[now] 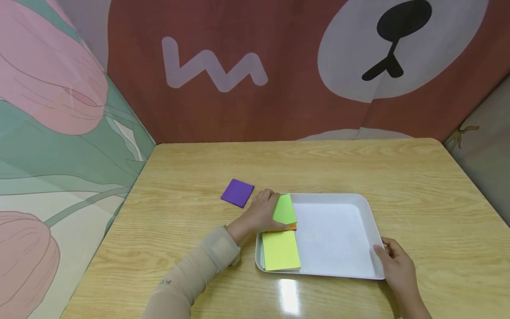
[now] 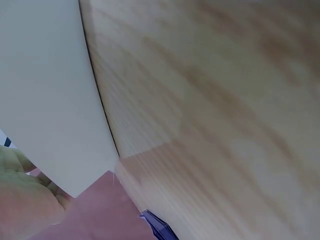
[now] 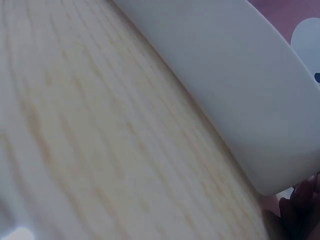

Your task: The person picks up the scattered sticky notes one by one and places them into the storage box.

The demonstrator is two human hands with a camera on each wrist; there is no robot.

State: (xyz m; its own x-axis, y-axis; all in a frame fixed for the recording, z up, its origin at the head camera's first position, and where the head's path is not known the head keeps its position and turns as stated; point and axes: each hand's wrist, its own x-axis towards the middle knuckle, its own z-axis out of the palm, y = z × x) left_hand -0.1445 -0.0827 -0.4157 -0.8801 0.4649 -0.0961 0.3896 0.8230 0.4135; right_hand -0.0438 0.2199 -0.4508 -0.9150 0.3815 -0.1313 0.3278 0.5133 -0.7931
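A white tray (image 1: 332,239) lies on the table, its right rim gripped by my right hand (image 1: 398,268) with the thumb on top. My left hand (image 1: 260,212) reaches over the tray's left end and holds a green sticky note pad (image 1: 284,210), thumb at its near edge and fingers at the far edge. Orange paper (image 1: 292,227) shows under the green pad. Just nearer in the tray lies a yellow sticky note pad (image 1: 281,250), with a paler sheet edge peeking out at its left. In the left wrist view, the hand (image 2: 27,197) is partly hidden behind the tray wall (image 2: 50,95).
A purple sticky note pad (image 1: 237,193) lies on the wooden table (image 1: 179,177), outside the tray and just beyond the left hand. A printed curtain (image 1: 279,110) hangs behind the table's far edge, and a floral one (image 1: 59,133) hangs along the left side.
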